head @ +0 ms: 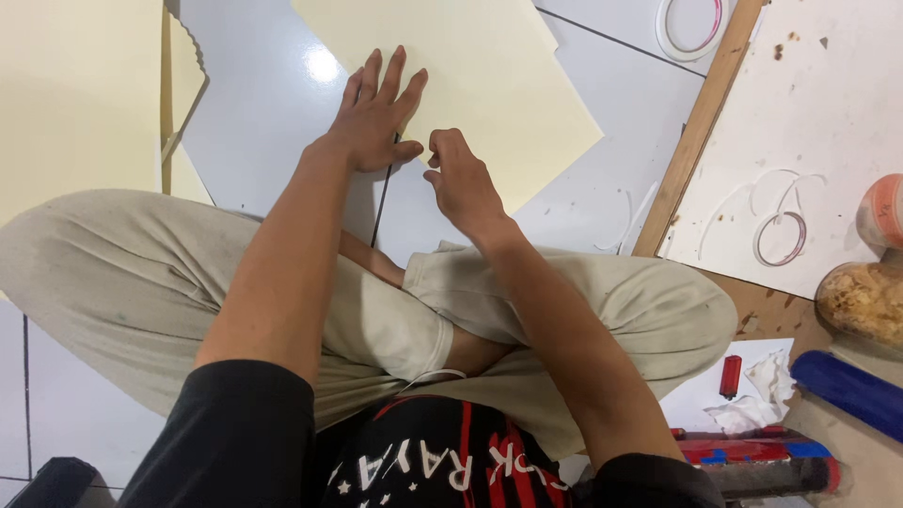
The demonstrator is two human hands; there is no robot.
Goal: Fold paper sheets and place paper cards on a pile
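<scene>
I sit cross-legged on a white tiled floor. My left hand [376,113] lies flat, fingers spread, pressing on the near edge of a pale yellow sheet [489,75] laid on the floor. My right hand [459,179] is beside it at the sheet's near edge, fingers curled as if pinching something small; what it grips is hidden. A thin dark line, a tile seam or a slim strip, [381,207] runs from between the hands toward my legs.
More pale yellow sheets [75,94] lie at the left. A wooden board with a white panel [809,122] sits at the right, with tape rings [691,23], a jar [863,296], a red lighter [731,376] and crumpled tissue [762,400].
</scene>
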